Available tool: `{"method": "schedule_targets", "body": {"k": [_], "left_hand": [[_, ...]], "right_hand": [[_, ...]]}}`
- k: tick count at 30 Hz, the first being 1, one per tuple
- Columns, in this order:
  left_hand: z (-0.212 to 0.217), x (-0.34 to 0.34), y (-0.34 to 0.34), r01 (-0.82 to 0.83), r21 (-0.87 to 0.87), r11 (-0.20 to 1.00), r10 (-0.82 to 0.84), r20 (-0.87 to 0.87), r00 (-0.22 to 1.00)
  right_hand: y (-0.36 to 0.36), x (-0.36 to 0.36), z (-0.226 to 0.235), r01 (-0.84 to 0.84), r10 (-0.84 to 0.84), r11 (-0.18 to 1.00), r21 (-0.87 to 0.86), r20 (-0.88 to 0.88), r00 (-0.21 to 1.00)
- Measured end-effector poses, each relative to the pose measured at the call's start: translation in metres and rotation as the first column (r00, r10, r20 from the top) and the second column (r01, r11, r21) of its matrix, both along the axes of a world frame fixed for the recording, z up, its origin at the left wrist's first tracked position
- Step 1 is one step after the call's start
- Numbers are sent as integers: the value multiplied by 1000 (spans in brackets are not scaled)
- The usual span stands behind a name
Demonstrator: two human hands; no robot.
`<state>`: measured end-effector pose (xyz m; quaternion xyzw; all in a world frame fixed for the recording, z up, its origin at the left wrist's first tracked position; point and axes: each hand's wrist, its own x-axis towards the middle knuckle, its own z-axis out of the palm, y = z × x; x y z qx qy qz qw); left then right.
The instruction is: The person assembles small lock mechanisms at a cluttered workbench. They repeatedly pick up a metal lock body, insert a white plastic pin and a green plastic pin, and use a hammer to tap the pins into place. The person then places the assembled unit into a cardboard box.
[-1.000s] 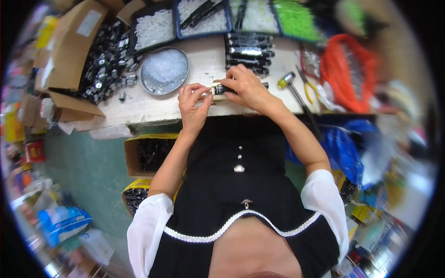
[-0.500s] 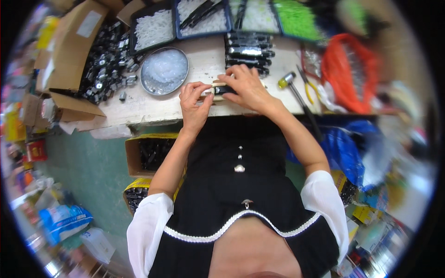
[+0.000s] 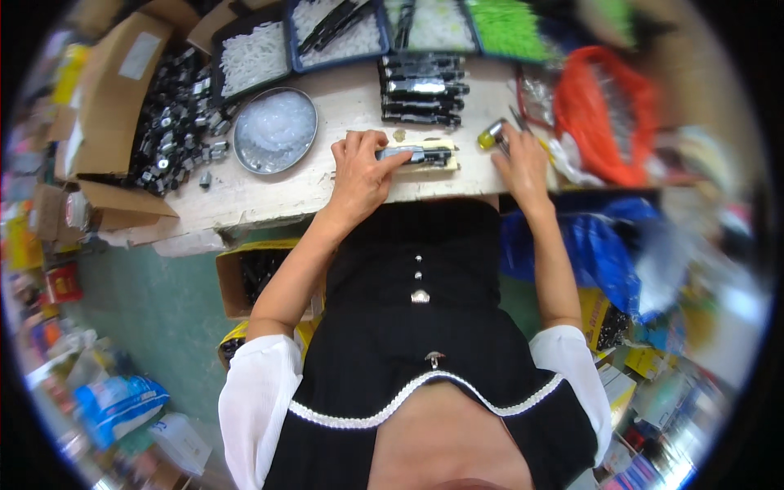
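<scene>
The left hand (image 3: 359, 175) presses its fingertips on a dark part (image 3: 416, 153) lying on a pale block (image 3: 437, 162) near the bench (image 3: 269, 188) front edge, while the right hand (image 3: 520, 163), at 3 o'clock of the block, closes on a yellow-handled tool (image 3: 492, 135). At 12 o'clock of the block a stack of finished parts (image 3: 423, 90) crowds in; at 9 o'clock sits a round dish (image 3: 275, 131), with bare benchtop between the dish and the left hand. An orange bag (image 3: 604, 106) hems the right hand at 2 o'clock.
</scene>
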<state>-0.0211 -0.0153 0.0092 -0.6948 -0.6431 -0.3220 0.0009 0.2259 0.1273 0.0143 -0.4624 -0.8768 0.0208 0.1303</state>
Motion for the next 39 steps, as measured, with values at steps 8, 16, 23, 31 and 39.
{"method": "schedule_targets", "body": {"k": [8,16,23,31,39], "left_hand": [[5,-8,0,75,-114,991,-93,-156,983],[12,-10,-3,113,-162,980,-150,-240,959],[30,-11,5,97,-318,943,-172,-217,961],[31,-15,10,157,-342,927,-226,-172,959],[31,-15,16,177,-306,935,-240,-179,954]], "right_hand": [[-1,14,-11,-25,25,999,37,12,1000],[-46,-23,36,-317,237,932,-174,-367,899],[-54,-41,39,-308,269,933,-187,-210,940],[-60,-43,50,-278,271,955,-105,-75,960],[-64,-52,68,-284,276,956,-69,-108,955]]}}
